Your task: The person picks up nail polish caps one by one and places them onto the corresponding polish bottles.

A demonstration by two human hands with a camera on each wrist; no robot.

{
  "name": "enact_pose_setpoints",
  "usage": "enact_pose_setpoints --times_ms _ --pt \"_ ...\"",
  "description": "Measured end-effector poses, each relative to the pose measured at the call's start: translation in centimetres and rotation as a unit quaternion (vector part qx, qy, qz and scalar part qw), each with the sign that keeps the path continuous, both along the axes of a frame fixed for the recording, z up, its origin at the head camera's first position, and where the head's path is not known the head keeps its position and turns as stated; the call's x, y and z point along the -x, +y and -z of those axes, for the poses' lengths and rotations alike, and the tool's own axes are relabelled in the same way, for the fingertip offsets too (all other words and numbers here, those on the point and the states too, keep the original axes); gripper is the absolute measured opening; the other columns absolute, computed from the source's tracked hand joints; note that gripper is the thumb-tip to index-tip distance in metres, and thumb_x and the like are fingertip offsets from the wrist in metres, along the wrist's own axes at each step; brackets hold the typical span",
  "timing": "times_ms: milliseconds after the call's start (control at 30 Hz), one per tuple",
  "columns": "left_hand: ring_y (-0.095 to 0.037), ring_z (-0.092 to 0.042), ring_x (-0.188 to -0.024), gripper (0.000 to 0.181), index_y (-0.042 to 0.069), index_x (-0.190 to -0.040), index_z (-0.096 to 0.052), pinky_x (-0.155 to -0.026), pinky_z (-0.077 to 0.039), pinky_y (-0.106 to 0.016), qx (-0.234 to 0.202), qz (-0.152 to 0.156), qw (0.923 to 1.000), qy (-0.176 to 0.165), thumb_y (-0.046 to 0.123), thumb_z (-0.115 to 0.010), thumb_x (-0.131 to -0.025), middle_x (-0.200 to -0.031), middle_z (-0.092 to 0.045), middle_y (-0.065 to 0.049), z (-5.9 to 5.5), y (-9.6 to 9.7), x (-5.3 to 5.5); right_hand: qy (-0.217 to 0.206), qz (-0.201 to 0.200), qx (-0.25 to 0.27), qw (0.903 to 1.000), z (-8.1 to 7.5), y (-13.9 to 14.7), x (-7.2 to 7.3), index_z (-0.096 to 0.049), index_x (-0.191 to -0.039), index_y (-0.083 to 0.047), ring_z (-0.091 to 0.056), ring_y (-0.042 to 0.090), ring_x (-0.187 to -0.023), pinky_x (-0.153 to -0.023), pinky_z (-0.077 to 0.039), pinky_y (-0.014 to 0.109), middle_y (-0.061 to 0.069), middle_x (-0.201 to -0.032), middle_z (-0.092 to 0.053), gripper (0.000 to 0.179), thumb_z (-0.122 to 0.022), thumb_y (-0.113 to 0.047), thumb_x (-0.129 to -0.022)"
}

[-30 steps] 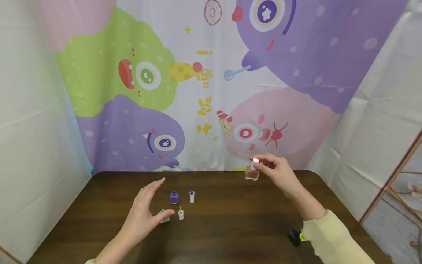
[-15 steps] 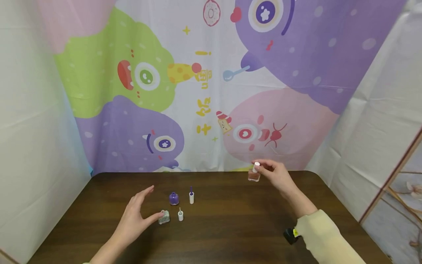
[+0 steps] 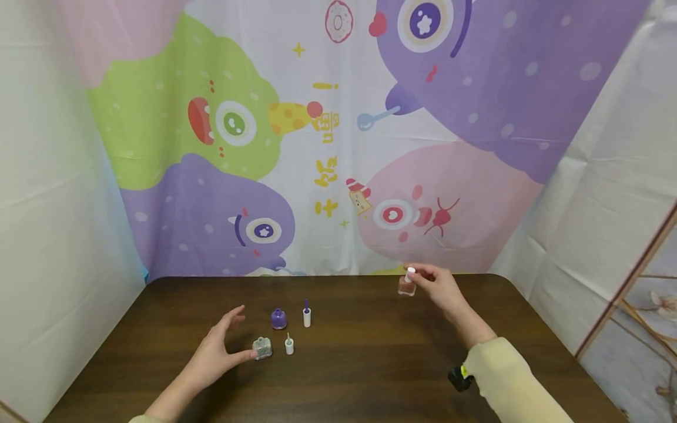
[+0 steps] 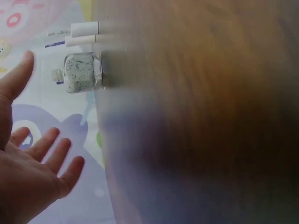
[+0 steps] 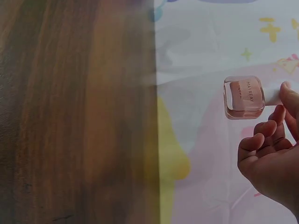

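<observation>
My right hand (image 3: pixel 436 289) pinches the white cap of a pink-brown nail polish bottle (image 3: pixel 406 286). In the right wrist view this bottle (image 5: pixel 244 97) hangs clear of the tabletop, cap on. My left hand (image 3: pixel 210 355), fingers spread and holding nothing, is just left of an uncapped speckled grey-green nail polish bottle (image 3: pixel 261 348). Its thumb is close to that bottle; contact cannot be told. Beside it stands a white cap with its brush (image 3: pixel 289 345) pointing up. Behind are an open purple nail polish bottle (image 3: pixel 278 319) and its white cap with a purple brush (image 3: pixel 307 317), also upright.
All the standing things are on a dark wooden table (image 3: pixel 359 364). Behind it hangs a cartoon-printed curtain (image 3: pixel 328 176), with pale sheets on both sides. A small black object (image 3: pixel 460 379) is at the right sleeve.
My left hand has drawn left, off the speckled bottle it partly covered. My right hand has sunk a little toward the table with the pink-brown bottle.
</observation>
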State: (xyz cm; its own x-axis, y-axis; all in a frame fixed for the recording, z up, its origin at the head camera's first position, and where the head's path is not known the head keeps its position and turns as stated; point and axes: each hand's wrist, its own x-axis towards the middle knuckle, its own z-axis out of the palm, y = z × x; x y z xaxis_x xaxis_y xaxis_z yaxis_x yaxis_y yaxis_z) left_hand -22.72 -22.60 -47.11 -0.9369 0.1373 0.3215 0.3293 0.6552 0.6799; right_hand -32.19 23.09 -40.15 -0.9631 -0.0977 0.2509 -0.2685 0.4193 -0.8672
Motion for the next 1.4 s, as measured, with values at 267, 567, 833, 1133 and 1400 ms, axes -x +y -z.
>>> enact_pose_setpoints --times_ms 267,567,833,1133,1400 --pt "-0.043 -0.046 -0.119 0.09 0.008 -0.143 -0.03 -0.094 -0.039 -0.06 -0.002 0.012 0.9967 -0.08 0.032 -0.081 -0.073 -0.128 -0.053 -0.019 0.0 0.1 0.4 -0.003 0.016 0.007 0.9998 2.1 0.0 0.4 -0.064 -0.117 0.001 -0.054 0.008 -0.083 -0.071 -0.044 0.021 0.014 -0.097 -0.066 0.035 -0.066 -0.02 -0.089" --pt "-0.036 -0.056 -0.11 0.073 0.004 -0.132 -0.047 -0.09 -0.045 -0.052 -0.022 0.045 0.9941 -0.096 0.026 -0.082 -0.071 -0.115 -0.063 -0.014 0.1 0.4 0.7 -0.014 0.022 0.0 0.9997 5.0 0.5 0.8 -0.064 -0.116 -0.001 -0.056 0.008 -0.082 -0.072 -0.045 0.02 0.01 -0.094 -0.067 0.033 -0.066 -0.02 -0.089" --pt "-0.026 -0.06 -0.096 0.063 0.002 -0.122 -0.056 -0.083 -0.048 -0.043 -0.018 0.019 0.9927 -0.118 0.018 -0.084 -0.067 -0.102 -0.066 -0.006 0.2 1.3 0.7 -0.039 0.041 0.022 0.9981 6.6 0.6 0.8 -0.066 -0.115 -0.001 -0.057 0.007 -0.084 -0.074 -0.045 0.019 0.013 -0.099 -0.068 0.03 -0.066 -0.016 -0.089" --pt "-0.021 -0.059 -0.09 0.048 0.003 -0.108 -0.063 -0.078 -0.048 -0.038 -0.007 -0.007 0.9915 -0.13 0.016 -0.084 -0.067 -0.097 -0.066 -0.004 0.2 2.0 0.8 -0.061 0.039 0.027 0.997 7.2 0.1 0.7 -0.067 -0.113 -0.002 -0.053 0.01 -0.081 -0.07 -0.043 0.02 0.009 -0.094 -0.066 0.027 -0.065 -0.013 -0.089" --pt "-0.016 -0.057 -0.08 0.035 0.007 -0.094 -0.066 -0.068 -0.045 -0.032 0.01 -0.039 0.9906 -0.131 0.016 -0.085 -0.065 -0.084 -0.064 -0.001 0.3 2.4 0.9 -0.062 0.034 0.017 0.9974 7.4 0.0 0.8 -0.066 -0.113 0.002 -0.055 0.01 -0.083 -0.072 -0.043 0.018 0.014 -0.096 -0.067 0.027 -0.065 -0.011 -0.088"
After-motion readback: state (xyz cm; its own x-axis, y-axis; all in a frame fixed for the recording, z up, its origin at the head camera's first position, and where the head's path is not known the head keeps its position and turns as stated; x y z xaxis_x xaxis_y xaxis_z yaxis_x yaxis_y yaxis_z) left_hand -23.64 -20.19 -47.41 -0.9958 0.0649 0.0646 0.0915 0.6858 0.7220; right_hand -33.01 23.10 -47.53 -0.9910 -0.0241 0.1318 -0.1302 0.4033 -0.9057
